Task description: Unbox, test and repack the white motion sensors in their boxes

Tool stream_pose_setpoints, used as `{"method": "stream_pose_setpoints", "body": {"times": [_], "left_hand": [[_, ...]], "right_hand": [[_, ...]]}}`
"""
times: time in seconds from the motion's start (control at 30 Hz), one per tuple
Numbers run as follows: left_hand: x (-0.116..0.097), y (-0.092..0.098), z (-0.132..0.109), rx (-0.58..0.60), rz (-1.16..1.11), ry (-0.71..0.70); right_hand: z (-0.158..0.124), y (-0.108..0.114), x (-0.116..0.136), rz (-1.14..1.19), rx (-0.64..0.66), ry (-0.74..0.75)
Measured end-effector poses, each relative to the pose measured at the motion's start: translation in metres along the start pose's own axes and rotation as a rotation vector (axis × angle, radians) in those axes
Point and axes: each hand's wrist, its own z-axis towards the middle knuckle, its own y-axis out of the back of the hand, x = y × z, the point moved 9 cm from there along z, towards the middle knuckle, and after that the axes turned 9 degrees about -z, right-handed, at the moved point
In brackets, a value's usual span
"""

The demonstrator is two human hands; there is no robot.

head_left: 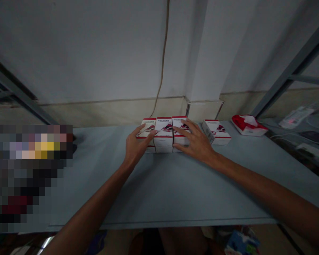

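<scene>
The left hand (137,146) is resting open against a row of three white cartons with red trim (163,135), its spread fingers (146,130) lying on the leftmost carton without closing around it. The cartons are standing side by side and touching, near the back of the pale grey counter (175,191). The right hand (195,142) is also open, with its fingers (185,127) draped over the rightmost carton, and it isn't gripping anything either. A fourth matching carton (216,131) is sitting just to the right of the row, turned at an angle and not touching it. Farther right, a red-and-white packet (248,125) is lying near the counter's back edge. Beyond the counter's right end, a white device with a small red light (295,117) is lying among cables on a lower surface. A thin tan cable (162,53) is running down the wall (95,53) behind the counter.
</scene>
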Motion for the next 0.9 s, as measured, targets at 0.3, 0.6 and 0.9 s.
{"method": "stream_pose_setpoints", "body": {"times": [0.3, 0.6, 0.9], "left_hand": [[-0.014, -0.013, -0.003, 0.212, 0.143, -0.154], [-0.017, -0.021, -0.011, 0.186, 0.242, -0.272], [-0.028, -0.024, -0.014, 0.223, 0.337, -0.305]], "right_hand": [[-0.014, -0.004, -0.007, 0.087, -0.009, -0.084], [-0.024, -0.006, -0.021, 0.221, -0.076, -0.267], [-0.023, -0.009, -0.016, 0.269, -0.054, -0.245]]}}
